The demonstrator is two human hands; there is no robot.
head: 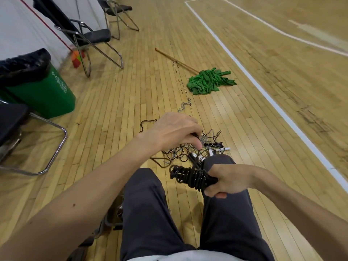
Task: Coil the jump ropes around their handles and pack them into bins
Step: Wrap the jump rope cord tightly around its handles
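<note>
My right hand (228,180) grips the handles of a black jump rope (190,176) whose cord is wound in several turns around them, held over my right knee. My left hand (173,131) is raised above it and pinches the free end of the same black cord, which runs taut down to the bundle. On the floor just beyond my knees lies a tangle of more jump ropes (190,150), black and grey cords with white and black handles (219,147).
A green bin (49,93) with a black liner stands at the left by the wall. Black folding chairs (88,37) stand along the wall and one at my near left. A green mop (210,81) lies on the wooden gym floor ahead.
</note>
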